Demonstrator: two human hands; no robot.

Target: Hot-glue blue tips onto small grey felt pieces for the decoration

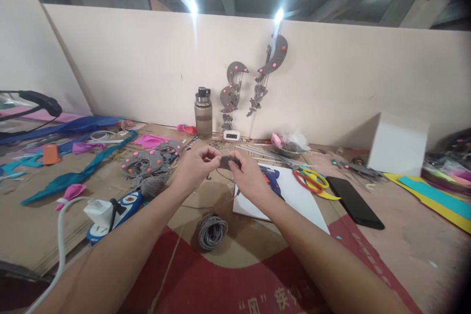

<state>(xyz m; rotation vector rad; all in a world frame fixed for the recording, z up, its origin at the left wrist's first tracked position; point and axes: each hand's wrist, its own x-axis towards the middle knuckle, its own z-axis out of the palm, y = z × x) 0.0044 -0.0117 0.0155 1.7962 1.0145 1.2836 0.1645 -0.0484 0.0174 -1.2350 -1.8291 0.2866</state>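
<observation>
Above the cardboard, my right hand (246, 171) is closed in a pinch on a small dark grey felt piece (225, 161). My left hand (200, 166) is pinched shut at the left end of that piece; how much of it lies between the fingertips is hidden. Grey yarn hangs below the hands. Nearer to me lies a wound grey yarn ball (212, 232). A white board (300, 201) with a dark blue shape (271, 180) on it is partly behind my right forearm. To the left of my left hand lie grey crescent shapes with pink and orange dots (142, 163).
Red- and yellow-handled scissors (312, 180) and a black phone (355, 202) lie right. A power strip (127, 213) with a white plug (99, 215) stands left. Behind are a bottle (203, 115), a small digital clock (231, 135) and grey hanging ornaments (275, 59) against the white partition.
</observation>
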